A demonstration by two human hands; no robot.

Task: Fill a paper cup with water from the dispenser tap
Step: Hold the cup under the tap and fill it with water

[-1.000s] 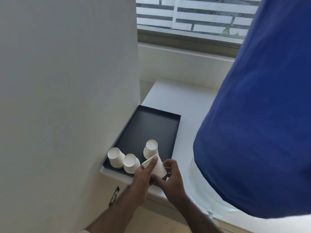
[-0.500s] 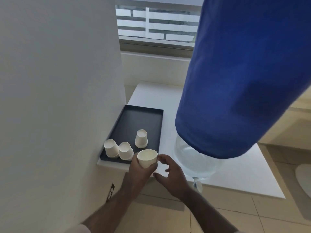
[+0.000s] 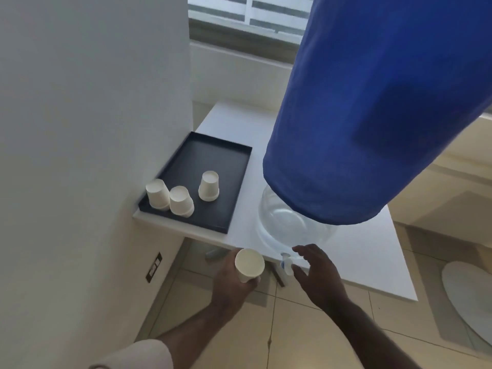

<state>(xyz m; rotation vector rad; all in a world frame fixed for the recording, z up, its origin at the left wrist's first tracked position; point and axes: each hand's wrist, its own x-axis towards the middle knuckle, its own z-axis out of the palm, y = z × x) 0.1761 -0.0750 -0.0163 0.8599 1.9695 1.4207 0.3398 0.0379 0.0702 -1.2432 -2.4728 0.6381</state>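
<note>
A: Nearest first. The left hand (image 3: pixel 234 282) has its grip wrapped round the small white paper cup (image 3: pixel 249 265), which is upright, mouth open, held out over the floor just off the front edge of the white table (image 3: pixel 372 251). The cup sits left of the small clear dispenser tap (image 3: pixel 285 263), not under it.

B: So if the tap opens now, water falls past the cup onto the tiled floor (image 3: pixel 319 328)?

A: That's my worry. The right hand (image 3: pixel 316 272) is spread, holding nothing, fingers just beside the tap. A thin paper wall may also buckle if squeezed as it fills.

B: Room to move?

A: Plenty below the tap: it overhangs the edge, with open air underneath. Further back, the clear water jar under its blue cloth cover (image 3: pixel 372 115) stands close behind the right hand.

B: And to the left?

A: The dark rectangular tray (image 3: pixel 234 209) with three upturned white paper cups (image 3: pixel 181 201) lies well apart from the hands.
</note>
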